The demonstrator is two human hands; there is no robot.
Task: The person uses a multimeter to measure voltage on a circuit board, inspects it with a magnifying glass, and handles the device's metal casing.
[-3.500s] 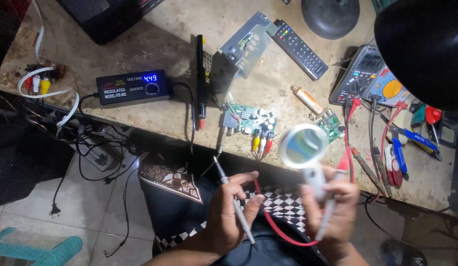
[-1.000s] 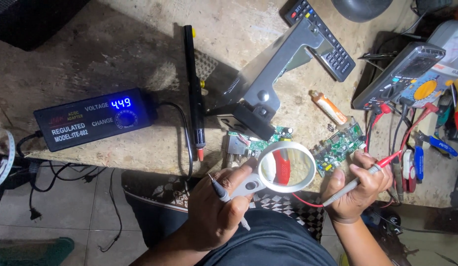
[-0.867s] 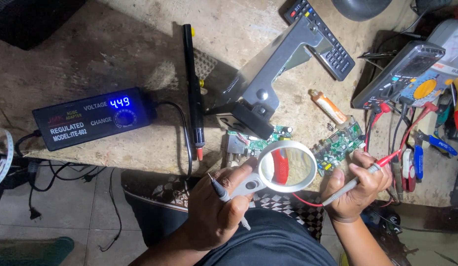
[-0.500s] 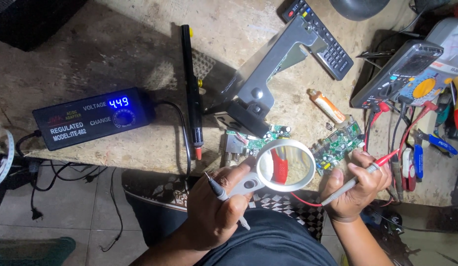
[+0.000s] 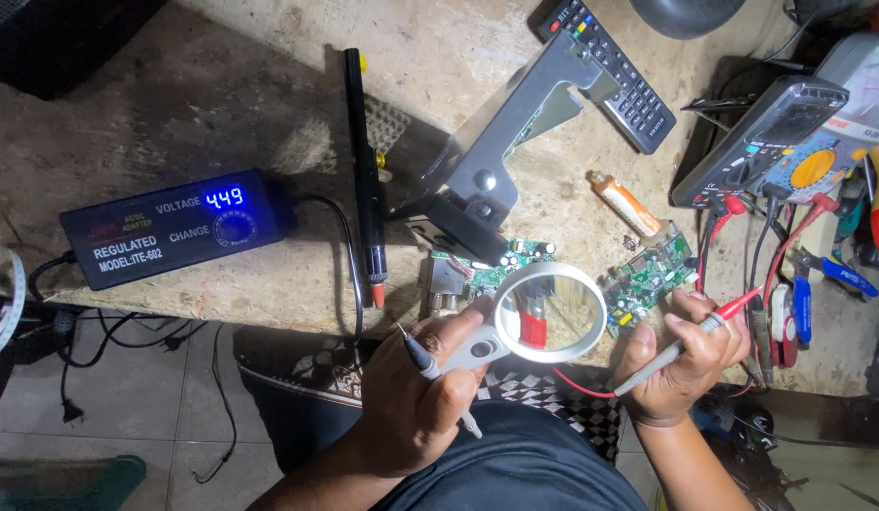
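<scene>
A: Gripping what, each hand?

B: Left hand (image 5: 416,402) is closing round a magnifying glass (image 5: 550,312) handle plus a grey probe (image 5: 422,362). Right hand (image 5: 681,364) is pinching a red-tipped probe (image 5: 714,322) pen-style.

A: Circuit board (image 5: 648,279)?

B: Lying just past the lens, at the bench (image 5: 222,123) edge. Prob. light, stiff, fragile; best held by its edges.

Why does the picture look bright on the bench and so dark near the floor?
Head view: light falls on the workbench top; the floor below sits in shadow. The magnifying glass in the left hand distorts what lies behind it, and the adapter display glows blue.
</scene>
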